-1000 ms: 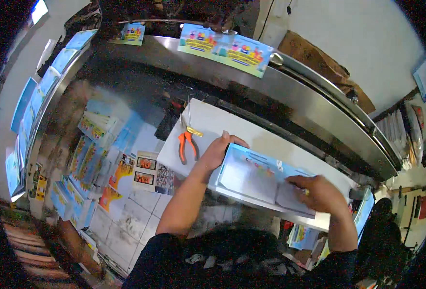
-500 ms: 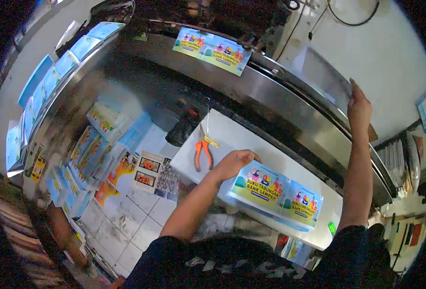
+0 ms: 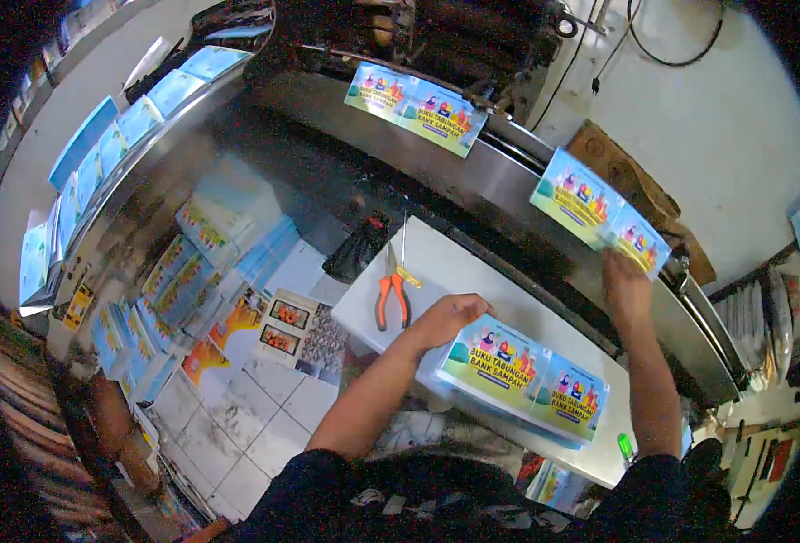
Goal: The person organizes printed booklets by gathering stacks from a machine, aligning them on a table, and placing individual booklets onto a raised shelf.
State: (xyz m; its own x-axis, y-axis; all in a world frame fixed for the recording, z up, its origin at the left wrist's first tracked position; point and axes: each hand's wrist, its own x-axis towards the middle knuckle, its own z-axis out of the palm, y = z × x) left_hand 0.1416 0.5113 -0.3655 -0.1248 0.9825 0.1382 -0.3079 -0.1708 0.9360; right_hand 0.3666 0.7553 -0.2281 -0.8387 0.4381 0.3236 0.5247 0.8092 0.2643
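Note:
A stack of colourful printed sheets [image 3: 515, 380], green, yellow and blue with cartoon figures, lies on a white board [image 3: 427, 262] before me. At the stack's upper left corner my left hand [image 3: 451, 322] is closed on its edge, fingers curled. Farther right, my right hand [image 3: 628, 282] grips the lower edge of a single printed sheet [image 3: 590, 204] of the same design, which lies against the metal edge of a machine; its fingertips are partly hidden. Left of the stack, pliers [image 3: 391, 294] with orange and black handles rest beside a yellow-handled screwdriver [image 3: 408, 271].
Another printed sheet [image 3: 418, 107] hangs over the long metal bar [image 3: 508, 176]. Light blue folded sheets [image 3: 114, 145] line a curved rail at left. Stacks of booklets [image 3: 178, 276] stand below, above the tiled floor [image 3: 264, 407]. Brown cardboard [image 3: 631, 167] leans behind the bar.
My right hand has come down and toward me, bringing the sheet from a raised, edge-tilted position to the metal bar, printed face showing. The left hand has stayed at the stack's corner.

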